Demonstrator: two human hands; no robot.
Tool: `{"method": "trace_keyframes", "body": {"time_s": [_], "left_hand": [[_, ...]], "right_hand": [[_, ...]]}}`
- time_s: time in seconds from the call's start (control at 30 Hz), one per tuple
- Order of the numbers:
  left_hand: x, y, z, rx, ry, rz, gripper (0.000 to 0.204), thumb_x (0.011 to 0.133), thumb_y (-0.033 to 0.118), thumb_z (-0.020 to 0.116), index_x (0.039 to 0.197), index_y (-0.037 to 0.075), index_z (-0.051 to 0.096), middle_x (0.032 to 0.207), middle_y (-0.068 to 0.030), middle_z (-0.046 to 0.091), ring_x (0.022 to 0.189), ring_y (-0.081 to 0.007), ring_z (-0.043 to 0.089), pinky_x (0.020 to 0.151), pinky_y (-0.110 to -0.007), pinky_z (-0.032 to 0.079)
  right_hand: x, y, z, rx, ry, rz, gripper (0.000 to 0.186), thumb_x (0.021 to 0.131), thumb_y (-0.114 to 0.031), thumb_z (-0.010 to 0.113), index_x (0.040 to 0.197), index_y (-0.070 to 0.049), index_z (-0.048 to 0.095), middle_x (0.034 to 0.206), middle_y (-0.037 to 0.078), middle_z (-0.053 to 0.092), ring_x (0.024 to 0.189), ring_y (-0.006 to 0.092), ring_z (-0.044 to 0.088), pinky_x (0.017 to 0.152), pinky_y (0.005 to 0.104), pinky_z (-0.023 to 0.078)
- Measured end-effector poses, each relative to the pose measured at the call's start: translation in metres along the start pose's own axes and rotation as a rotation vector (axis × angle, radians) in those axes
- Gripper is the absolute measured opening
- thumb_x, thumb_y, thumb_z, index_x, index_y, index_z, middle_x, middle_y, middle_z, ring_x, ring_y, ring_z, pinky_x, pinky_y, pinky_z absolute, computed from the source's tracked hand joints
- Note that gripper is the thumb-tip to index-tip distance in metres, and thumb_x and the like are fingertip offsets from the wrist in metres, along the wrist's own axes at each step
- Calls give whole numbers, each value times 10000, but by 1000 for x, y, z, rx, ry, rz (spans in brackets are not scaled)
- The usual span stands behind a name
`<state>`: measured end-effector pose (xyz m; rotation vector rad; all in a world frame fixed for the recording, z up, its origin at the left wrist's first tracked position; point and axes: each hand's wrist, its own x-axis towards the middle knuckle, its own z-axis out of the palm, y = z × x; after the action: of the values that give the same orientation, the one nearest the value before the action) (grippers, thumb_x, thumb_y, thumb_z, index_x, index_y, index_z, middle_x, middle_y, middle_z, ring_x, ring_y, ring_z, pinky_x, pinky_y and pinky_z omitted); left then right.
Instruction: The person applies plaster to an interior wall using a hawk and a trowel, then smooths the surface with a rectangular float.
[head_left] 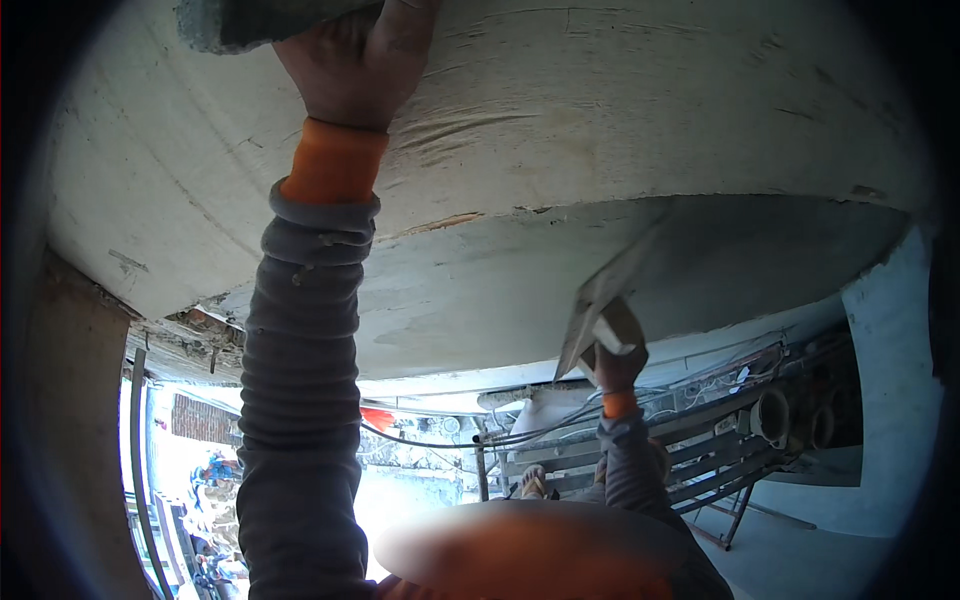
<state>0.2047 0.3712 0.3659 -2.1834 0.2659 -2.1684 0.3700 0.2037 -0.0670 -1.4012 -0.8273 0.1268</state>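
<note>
1. Strong light glares from a white patch [410, 495] below the left hand [355, 65], washing out detail there.
2. The pale surface [560, 110] around that hand is dim.
3. Deeper shadow lies above and right of the right hand [621, 368].
4. Its blade [592, 305] softens at the upper end, perhaps from motion.
5. An orange shape [540, 555] below both hands is smeared.
6. Far outside the hands, edges bow into black vignetting.

The single fisheye view (dark at its corners) looks from the wearer's head, close behind the left sleeve [302, 400], facing the pale surface [620, 120] above and a foot [534, 478] below
</note>
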Motion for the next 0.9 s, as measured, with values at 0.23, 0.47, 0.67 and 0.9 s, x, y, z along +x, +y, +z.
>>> {"method": "trace_keyframes", "body": {"time_s": [0.23,0.47,0.67,0.9], "left_hand": [[-2,-18,10,-150,59,161,299,832,166,740,1049,-12,636,1019,-82,654,932,-170,613,831,-277,470],[4,-3,10,-164,-65,71,323,833,187,740,1059,-17,632,1030,-94,656,931,-180,619,829,-290,479],[-3,-1,3,60,-90,5,357,835,224,738,1073,-17,623,1034,-103,651,929,-192,615,827,-303,480],[-2,-8,-3,125,-23,48,260,862,108,686,1076,-18,610,997,-65,667,849,-143,632,791,-262,499]], "right_hand": [[29,11,23,77,4,-28,381,693,-129,737,1031,4,622,971,129,680,865,248,675,769,365,531],[-51,-61,119,64,-391,-130,218,714,-186,714,842,-48,604,738,192,647,706,388,648,591,420,531],[-40,-46,71,-18,-367,-242,217,705,-203,746,830,-77,621,732,160,646,688,377,648,585,410,530],[54,48,-48,32,213,81,384,644,-72,726,994,23,600,921,79,651,787,184,639,687,331,524]]}}
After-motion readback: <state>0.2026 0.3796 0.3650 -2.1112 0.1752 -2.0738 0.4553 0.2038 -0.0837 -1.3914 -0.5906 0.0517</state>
